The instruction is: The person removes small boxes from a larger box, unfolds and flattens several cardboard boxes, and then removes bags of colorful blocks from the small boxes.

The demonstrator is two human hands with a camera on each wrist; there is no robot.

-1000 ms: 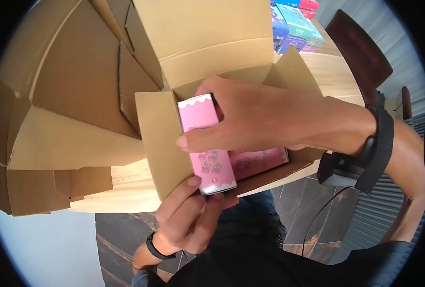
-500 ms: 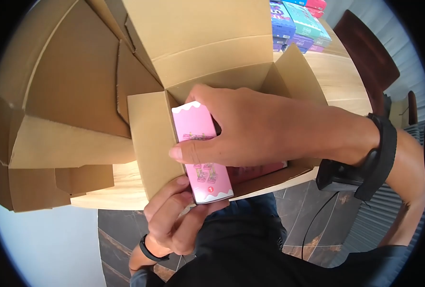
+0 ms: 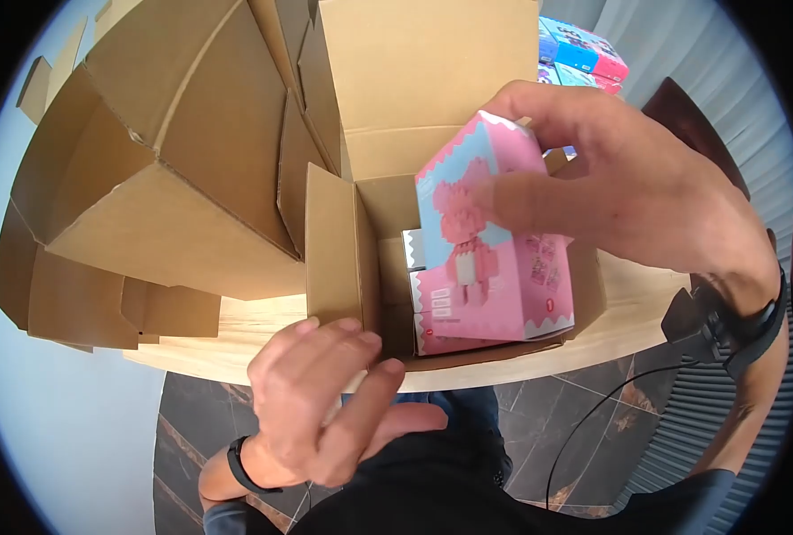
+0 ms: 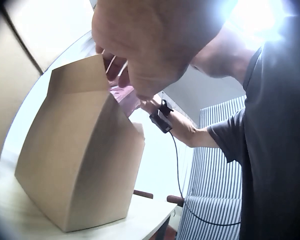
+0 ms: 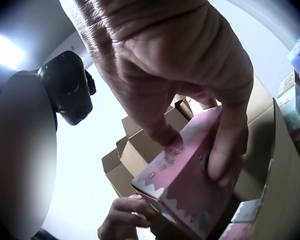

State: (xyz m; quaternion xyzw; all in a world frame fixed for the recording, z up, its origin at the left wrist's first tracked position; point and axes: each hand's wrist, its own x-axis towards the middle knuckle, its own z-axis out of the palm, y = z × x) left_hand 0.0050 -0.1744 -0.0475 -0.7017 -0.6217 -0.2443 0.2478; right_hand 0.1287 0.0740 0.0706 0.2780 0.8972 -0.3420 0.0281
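My right hand [image 3: 633, 192] grips a pink toy box [image 3: 468, 308] from above, thumb on its front and fingers behind. The box's front shows a pink block-built figure on light blue, with white wavy trim at its edges. It is tilted over the open cardboard carton [image 3: 332, 259]. Beneath it, part of another box [image 3: 412, 251] with white wavy trim shows inside the carton. By the carton's near left corner, my left hand [image 3: 312, 401] holds nothing, its fingers loosely bent. The right wrist view shows the thumb and fingers on opposite sides of the pink box [image 5: 190, 172].
A larger open carton [image 3: 182, 205] stands on the left of the wooden table [image 3: 254, 325]. Behind the working carton, colourful boxes [image 3: 584, 53] are stacked. A dark chair [image 3: 682, 116] is at the far right, and a cable [image 3: 584, 410] hangs from the right wrist camera.
My right hand has moved right with the pink box, which has turned so its front shows. My left hand has come away from the box's lower end. The head view has shifted.
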